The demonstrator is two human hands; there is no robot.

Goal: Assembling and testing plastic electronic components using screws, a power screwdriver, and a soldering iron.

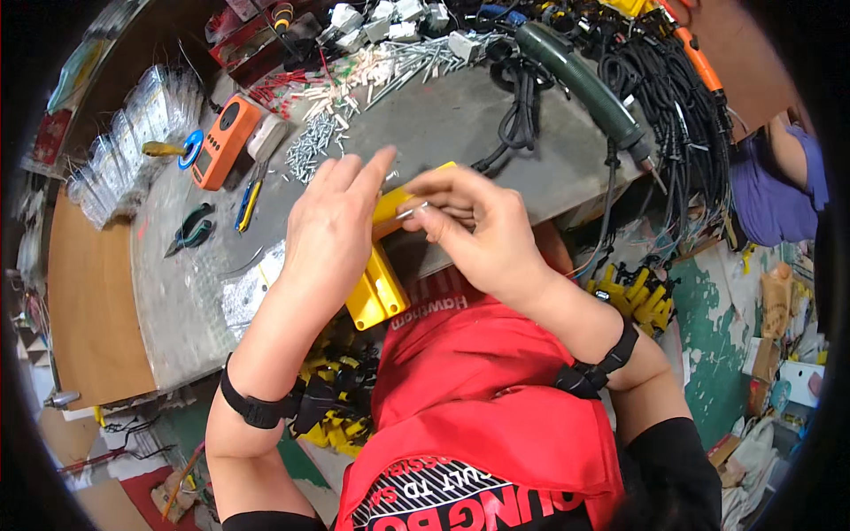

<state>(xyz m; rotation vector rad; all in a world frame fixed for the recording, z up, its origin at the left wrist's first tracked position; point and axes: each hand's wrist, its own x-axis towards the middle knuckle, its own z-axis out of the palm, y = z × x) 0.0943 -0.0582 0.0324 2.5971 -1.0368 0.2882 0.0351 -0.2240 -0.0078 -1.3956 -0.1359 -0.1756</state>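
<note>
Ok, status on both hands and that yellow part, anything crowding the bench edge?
Left hand gripping yellow plastic housing. Right hand pinching a small metal pin against it. Loose screws and black cables close behind, not touching.

My left hand (332, 226) lies over a plastic housing (376, 288) at the centre of the frame, at the near edge of the workbench (443, 124); my right hand (478, 230) sits just to its right, pinching a small metal pin (413, 211) against the housing's upper end. Left of my hands lie pliers (190, 228) and a utility knife (250, 203); above these, a meter (226, 142). A heap of screws (354, 97) spreads across the upper centre. A power tool (584, 84) and cable bundles (682, 115) fill the upper right.
</note>
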